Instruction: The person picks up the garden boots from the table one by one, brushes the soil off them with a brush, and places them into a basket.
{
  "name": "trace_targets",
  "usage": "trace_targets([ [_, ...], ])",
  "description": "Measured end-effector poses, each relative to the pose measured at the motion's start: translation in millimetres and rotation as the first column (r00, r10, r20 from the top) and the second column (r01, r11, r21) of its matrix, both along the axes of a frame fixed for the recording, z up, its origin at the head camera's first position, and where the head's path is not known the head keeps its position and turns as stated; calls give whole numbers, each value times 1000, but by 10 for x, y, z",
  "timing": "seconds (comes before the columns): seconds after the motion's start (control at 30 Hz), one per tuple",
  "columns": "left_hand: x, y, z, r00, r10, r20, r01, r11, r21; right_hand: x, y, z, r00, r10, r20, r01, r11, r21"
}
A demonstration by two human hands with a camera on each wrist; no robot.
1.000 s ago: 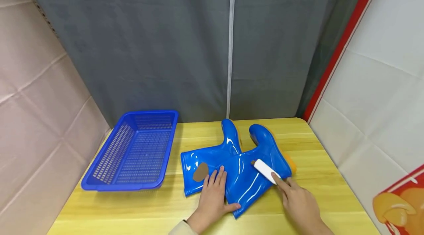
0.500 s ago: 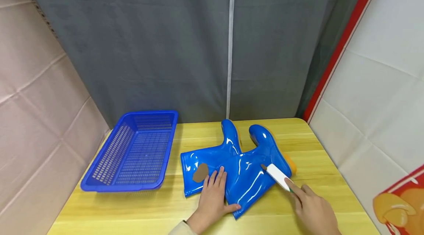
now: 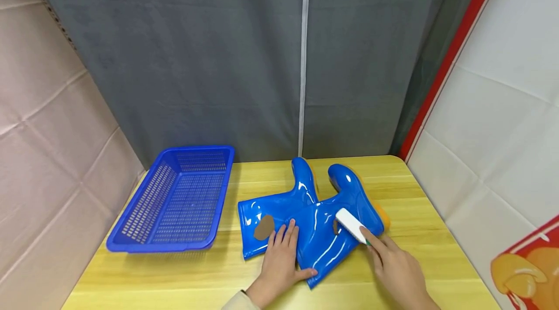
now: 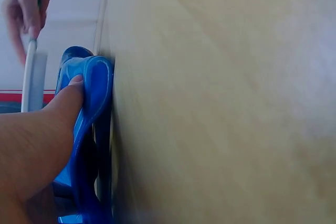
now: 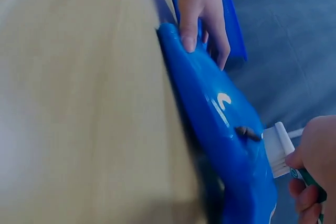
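Note:
Two glossy blue rain boots with yellow soles lie on their sides, the right boot (image 3: 320, 232) partly over the left boot (image 3: 279, 203). A brown patch (image 3: 264, 227) marks the left boot's shaft; another brown patch (image 5: 248, 133) on the right boot is partly covered by the brush in the head view. My left hand (image 3: 281, 259) presses on the boots with fingers spread and thumb on the right boot's shaft. My right hand (image 3: 395, 266) grips a white scrubbing brush (image 3: 351, 225) by its green handle. Its bristles (image 5: 273, 150) face the right boot, beside the patch.
A blue plastic basket (image 3: 222, 203) with perforated sides stands on the left of the wooden table (image 3: 174, 281). A grey curtain (image 3: 218, 57) hangs behind the table. White panels flank it, the right one (image 3: 493, 106) edged in red.
My right hand drew the brush back toward the lower right, then moved it up and left again over the right boot. The left hand and both boots stay in place.

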State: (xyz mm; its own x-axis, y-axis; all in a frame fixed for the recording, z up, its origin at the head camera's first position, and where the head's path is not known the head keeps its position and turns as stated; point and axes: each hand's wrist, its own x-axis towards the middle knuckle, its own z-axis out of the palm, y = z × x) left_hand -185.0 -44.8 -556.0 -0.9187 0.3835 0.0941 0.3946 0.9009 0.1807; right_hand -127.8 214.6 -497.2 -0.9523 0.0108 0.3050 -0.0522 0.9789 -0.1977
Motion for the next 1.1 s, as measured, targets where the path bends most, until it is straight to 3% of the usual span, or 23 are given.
trace_targets([
  [0.17,-1,29,0,1000,4,3,-4,1000,-2,-218,-87,46,995,85,47,-88,995,55],
  [0.27,-3,51,-12,1000,-15,8,15,1000,8,-244,-22,89,992,98,82,-105,991,82],
  [0.5,-7,-2,-43,1000,1,-7,-1,1000,4,-28,210,200,977,106,183,-134,979,151],
  [0.63,-18,-18,-45,1000,-5,-8,5,1000,31,82,287,220,979,78,186,-113,976,188],
  [0.87,-9,-20,-15,1000,0,4,-1,1000,26,155,311,230,972,30,233,-68,986,155],
  [1.0,-3,-16,-14,1000,-2,3,2,1000,24,178,292,309,976,-1,217,-26,992,121],
  [1.1,-11,-16,-6,1000,-2,0,2,1000,21,153,232,411,988,-7,152,-11,993,115],
])
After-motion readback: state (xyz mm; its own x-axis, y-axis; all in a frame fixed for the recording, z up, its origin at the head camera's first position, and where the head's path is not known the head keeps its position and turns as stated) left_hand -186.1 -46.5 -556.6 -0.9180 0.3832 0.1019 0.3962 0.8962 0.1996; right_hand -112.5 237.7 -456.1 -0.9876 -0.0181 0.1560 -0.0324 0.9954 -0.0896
